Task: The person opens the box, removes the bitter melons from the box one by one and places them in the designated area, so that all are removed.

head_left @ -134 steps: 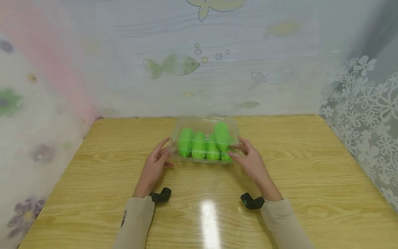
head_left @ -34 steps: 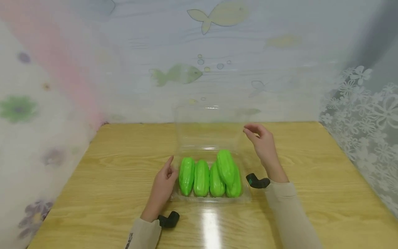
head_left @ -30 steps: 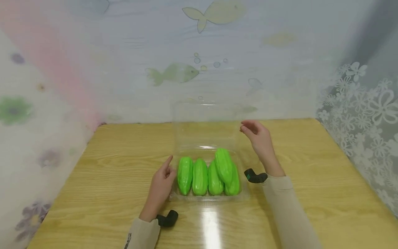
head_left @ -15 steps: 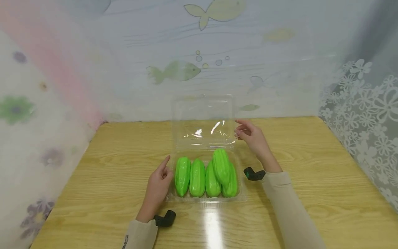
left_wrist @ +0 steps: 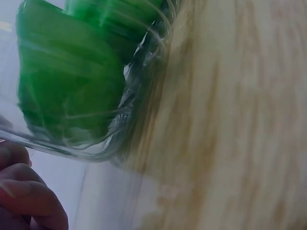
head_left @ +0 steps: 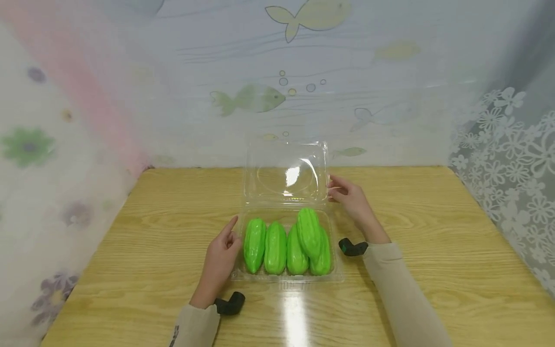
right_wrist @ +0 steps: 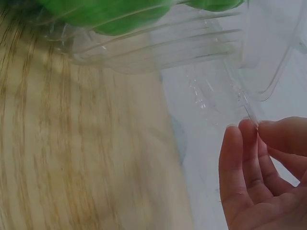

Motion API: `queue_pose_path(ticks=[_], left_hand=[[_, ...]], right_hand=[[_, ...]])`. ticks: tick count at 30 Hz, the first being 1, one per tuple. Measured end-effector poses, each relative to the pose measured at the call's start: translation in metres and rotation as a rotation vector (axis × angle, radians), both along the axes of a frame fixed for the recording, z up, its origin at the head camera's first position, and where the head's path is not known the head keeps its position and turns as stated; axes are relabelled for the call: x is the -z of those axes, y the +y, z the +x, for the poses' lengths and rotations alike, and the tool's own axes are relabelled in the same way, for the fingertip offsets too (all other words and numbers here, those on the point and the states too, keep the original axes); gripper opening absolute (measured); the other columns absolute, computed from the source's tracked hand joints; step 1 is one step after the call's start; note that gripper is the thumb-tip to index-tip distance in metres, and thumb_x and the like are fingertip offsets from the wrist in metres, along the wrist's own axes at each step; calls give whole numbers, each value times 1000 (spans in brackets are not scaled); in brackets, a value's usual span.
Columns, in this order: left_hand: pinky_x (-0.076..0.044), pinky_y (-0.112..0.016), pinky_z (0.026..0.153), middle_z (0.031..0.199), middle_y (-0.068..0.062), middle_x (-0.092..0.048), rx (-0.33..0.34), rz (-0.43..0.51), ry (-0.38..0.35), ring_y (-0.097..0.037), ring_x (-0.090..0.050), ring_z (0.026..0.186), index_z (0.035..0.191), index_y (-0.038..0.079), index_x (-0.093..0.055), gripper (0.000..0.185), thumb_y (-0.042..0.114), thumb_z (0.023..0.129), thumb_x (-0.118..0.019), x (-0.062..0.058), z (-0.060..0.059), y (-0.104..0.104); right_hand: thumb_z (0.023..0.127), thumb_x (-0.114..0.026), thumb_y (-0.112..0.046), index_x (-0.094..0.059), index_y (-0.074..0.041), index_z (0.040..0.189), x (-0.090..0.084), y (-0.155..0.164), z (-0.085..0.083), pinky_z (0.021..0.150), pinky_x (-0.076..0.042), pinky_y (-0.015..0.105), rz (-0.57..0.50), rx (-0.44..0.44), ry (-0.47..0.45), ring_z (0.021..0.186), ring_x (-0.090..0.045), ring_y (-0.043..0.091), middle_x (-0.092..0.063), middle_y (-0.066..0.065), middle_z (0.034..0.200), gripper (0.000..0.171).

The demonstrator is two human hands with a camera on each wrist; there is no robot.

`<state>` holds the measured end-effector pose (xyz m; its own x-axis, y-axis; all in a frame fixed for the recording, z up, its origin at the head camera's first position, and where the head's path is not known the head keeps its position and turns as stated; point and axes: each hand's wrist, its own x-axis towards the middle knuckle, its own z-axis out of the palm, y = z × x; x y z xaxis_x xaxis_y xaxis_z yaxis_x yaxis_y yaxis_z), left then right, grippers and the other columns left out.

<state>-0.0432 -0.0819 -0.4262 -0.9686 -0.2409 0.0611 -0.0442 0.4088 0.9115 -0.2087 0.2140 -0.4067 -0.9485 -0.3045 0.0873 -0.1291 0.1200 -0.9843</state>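
A clear plastic clamshell box [head_left: 286,279] stands on the wooden table with its lid [head_left: 286,173] swung up and back. Several green ridged toy vegetables [head_left: 282,246] lie side by side in its tray, one on top of the others. My left hand [head_left: 231,231] rests against the tray's left side with the index finger straight. My right hand [head_left: 334,190] pinches the lid's right edge. In the right wrist view the fingertips [right_wrist: 249,129] meet on the lid [right_wrist: 230,62]. The left wrist view shows the vegetables [left_wrist: 67,72] through the tray wall [left_wrist: 120,139].
The wooden table [head_left: 433,241] is bordered by a fish-patterned sheet [head_left: 260,96] at the back, a flowered sheet on the left and a lace curtain [head_left: 511,159] on the right. A black camera mount [head_left: 230,304] sits at each wrist.
The box, closed and farther away 4.5 s ago, now sits nearer with its lid up. In the last second my right hand has come slightly down and left with the lid.
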Motion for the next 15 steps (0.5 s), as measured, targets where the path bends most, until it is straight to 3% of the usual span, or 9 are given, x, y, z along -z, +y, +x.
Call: queue_pose_path(ticks=[7,15], left_hand=[[-38,-25,59,72,-2,-49,3,45,-4,-13,-42,61,135,23,-40,48,17,88,-51,2,1,-1],[-38,-25,55,71,-3,-48,16,38,-6,-13,-40,59,135,24,-40,45,22,91,-52,2,0,-2]], right_hand=[[90,-49,-1,-37,2,134,7,1,0,78,-47,29,-23,-20,-27,101,-49,36,-43,28,119,46],[91,-47,-1,-35,2,135,11,1,0,78,-47,30,-66,-12,-78,94,-51,27,-44,24,120,46]])
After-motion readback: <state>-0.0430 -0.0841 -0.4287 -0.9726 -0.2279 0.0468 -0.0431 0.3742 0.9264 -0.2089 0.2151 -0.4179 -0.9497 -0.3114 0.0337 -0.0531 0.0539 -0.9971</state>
